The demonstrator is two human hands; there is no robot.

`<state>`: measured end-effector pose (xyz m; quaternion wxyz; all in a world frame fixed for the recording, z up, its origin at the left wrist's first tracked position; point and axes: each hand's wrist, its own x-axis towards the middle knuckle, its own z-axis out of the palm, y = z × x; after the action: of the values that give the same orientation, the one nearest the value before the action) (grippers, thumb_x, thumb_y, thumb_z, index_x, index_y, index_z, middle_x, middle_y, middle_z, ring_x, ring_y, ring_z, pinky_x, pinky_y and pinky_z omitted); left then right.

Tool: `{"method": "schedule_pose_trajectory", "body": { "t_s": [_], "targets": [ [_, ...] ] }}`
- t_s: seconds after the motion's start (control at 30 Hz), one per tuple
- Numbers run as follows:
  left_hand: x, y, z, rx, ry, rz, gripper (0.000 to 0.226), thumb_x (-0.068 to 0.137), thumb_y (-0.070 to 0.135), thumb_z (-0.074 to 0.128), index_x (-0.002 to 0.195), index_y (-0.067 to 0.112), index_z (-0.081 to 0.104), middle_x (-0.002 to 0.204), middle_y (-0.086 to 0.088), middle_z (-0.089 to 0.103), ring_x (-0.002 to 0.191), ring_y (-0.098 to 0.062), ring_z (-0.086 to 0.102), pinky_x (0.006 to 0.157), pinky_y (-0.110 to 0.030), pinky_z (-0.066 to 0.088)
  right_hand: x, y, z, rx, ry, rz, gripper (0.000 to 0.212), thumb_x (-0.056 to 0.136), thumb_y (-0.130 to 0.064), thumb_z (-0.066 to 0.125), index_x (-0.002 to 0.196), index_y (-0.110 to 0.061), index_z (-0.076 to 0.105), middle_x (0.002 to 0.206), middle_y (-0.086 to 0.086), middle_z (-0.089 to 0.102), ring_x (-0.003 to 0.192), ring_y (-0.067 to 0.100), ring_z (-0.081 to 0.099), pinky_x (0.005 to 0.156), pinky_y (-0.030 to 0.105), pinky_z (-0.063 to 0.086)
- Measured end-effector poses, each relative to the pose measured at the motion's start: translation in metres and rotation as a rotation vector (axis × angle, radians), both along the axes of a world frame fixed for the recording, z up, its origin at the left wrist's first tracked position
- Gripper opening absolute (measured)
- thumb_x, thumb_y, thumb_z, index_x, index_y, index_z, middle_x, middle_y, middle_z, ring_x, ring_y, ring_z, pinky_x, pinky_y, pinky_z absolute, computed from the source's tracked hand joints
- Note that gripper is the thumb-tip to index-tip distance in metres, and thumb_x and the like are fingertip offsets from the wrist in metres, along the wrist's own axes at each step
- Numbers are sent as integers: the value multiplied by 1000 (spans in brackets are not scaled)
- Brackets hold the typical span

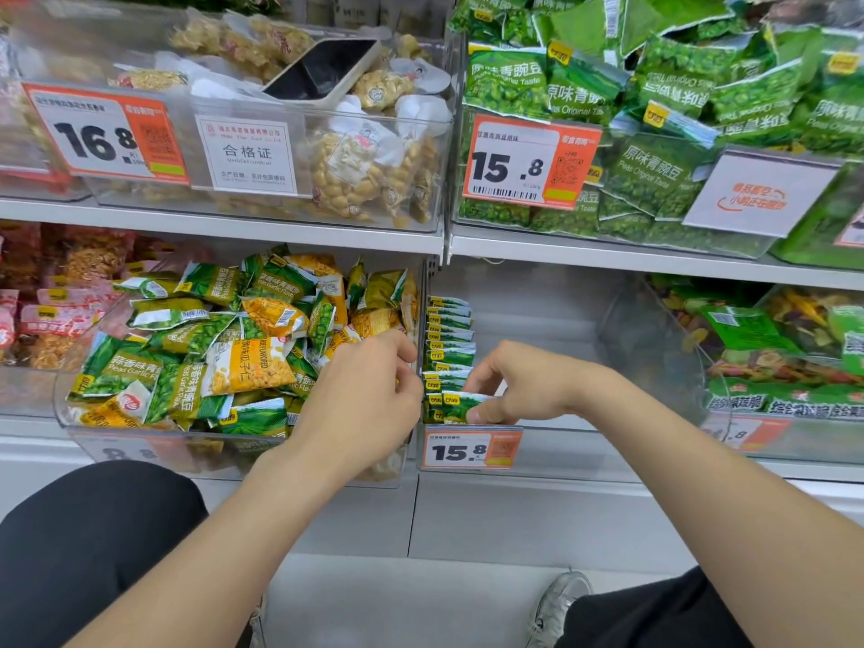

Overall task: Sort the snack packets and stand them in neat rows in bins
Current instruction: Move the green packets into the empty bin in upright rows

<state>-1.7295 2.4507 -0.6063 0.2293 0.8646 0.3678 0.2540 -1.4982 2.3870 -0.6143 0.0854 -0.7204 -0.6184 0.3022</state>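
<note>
Here, the right hand (509, 385) pinches a green packet (460, 406); the left hand (369, 395) curls, grip contents unclear.

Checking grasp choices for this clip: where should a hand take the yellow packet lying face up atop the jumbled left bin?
Probably pinch the yellow packet by its flat sealed right end, coming from above, nearest the left hand. It lies face up on top of the pile, uncovered, and the thin seal should pinch more easily than the bulging middle.
</note>
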Motion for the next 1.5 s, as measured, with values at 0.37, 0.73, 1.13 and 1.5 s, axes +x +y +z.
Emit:
{"method": "schedule_pose_trajectory", "body": {
  "t_s": [0.37, 0.73, 1.13, 1.5],
  "targets": [
    [1, 0, -1, -17, -27, -1, 21, 98, 16, 53, 112, 21, 67, 78, 7, 70, 77, -12, 68, 74, -41, 60, -29, 17, -3, -18, -196, -50, 26, 83, -21, 86, 108, -24, 82, 75, -16, 62, 71, 8, 58, 67, 21, 46],
    [-3, 0, 2, -21, -31, -29, 23, 99, 14, 53, 115, 17, 69, 76, 9, 70, 78, -12, 68, 76, -40, 60, -38, 14, -11, 114, -198, -170, 14, 78, -6, 85, 75, -19, 82, 72, -10, 74, 75, 9, 66, 65, 21, 49],
    [-6, 2, 1, 10, -13, -65, 26, 101, 17, 52, 121, 17, 68, 81, 10, 69, 77, -9, 67, 75, -39, 60, -16, 8, 9, -2, 70, -226, 27, 79, -34, 93, 99, -24, 77, 91, 7, 77, 72, 22, 77, 70, 40, 67],
    [-5, -1, 0, 9, -4, -47, 25, 100, 18, 54, 121, 19, 68, 88, 6, 71, 77, -11, 68, 74, -41, 61, -27, 15, -17, 237, -152, -120, 11, 87, -39, 85, 83, -29, 85, 69, -14, 72, 73, -1, 60, 72, 24, 48]
  ]
}}
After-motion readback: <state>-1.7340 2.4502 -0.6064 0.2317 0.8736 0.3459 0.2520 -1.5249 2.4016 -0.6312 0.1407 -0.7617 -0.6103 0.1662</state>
